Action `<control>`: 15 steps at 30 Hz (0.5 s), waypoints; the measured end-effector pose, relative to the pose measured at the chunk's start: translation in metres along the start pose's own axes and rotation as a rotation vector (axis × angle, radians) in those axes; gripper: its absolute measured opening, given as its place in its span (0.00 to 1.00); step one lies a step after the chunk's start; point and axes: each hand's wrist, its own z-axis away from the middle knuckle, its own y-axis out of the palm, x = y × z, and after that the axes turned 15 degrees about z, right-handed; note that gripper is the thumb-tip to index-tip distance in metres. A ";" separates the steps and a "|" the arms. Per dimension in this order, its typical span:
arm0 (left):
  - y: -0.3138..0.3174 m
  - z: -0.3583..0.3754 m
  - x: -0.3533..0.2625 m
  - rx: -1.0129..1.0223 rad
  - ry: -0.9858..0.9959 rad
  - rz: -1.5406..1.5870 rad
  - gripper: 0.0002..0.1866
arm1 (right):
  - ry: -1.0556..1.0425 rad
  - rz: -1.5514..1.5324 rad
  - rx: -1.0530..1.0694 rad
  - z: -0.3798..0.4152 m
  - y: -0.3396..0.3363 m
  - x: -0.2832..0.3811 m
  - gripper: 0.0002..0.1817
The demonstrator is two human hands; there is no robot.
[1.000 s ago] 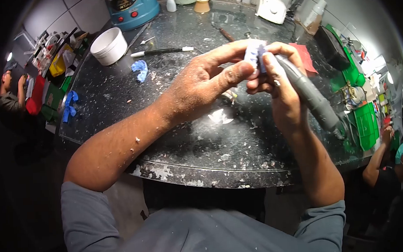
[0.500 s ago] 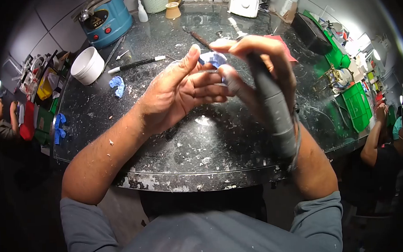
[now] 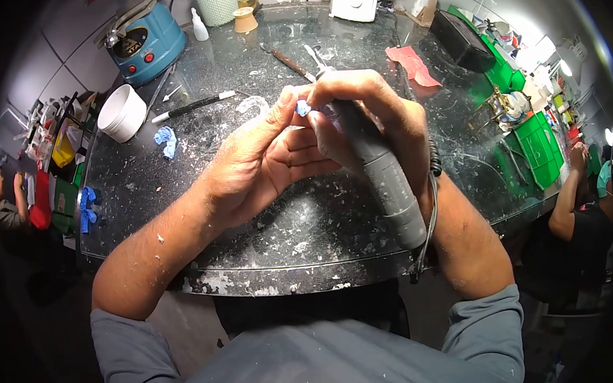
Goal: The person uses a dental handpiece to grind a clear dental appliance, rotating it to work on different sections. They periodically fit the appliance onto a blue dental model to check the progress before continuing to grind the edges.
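A small blue piece (image 3: 303, 108) sits pinched between the thumb and fingers of my left hand (image 3: 254, 153); most of it is hidden. My right hand (image 3: 384, 108) wraps around a grey rotary handpiece (image 3: 394, 192), whose cord trails down past the wrist. The handpiece leans away from me, with its tip end hidden behind my right fingers close to the blue piece. Fingertips of both hands meet around the piece. White dust coats the left thumb. Just beyond my hands lie a brown-handled tool (image 3: 290, 62) and a pale horseshoe-shaped piece (image 3: 252, 105).
On the dusty black table (image 3: 301, 225) are a black-and-white pen (image 3: 194, 106), a white tub (image 3: 122, 113), a crumpled blue scrap (image 3: 165, 141) and red paper (image 3: 413, 66). A blue machine (image 3: 143, 45) stands back left, green trays (image 3: 538, 149) at right. Other people work at both sides.
My right hand and the handpiece have moved left and come closer to my left hand. The blue piece is now more covered by fingers. The whole view has shifted slightly.
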 end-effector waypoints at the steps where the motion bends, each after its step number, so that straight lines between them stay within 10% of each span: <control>1: 0.000 0.001 0.002 -0.020 0.003 0.001 0.28 | 0.011 -0.019 0.010 0.001 0.000 -0.002 0.14; 15: -0.001 -0.001 0.010 -0.005 0.078 -0.017 0.27 | 0.086 -0.113 -0.086 -0.002 0.000 -0.016 0.20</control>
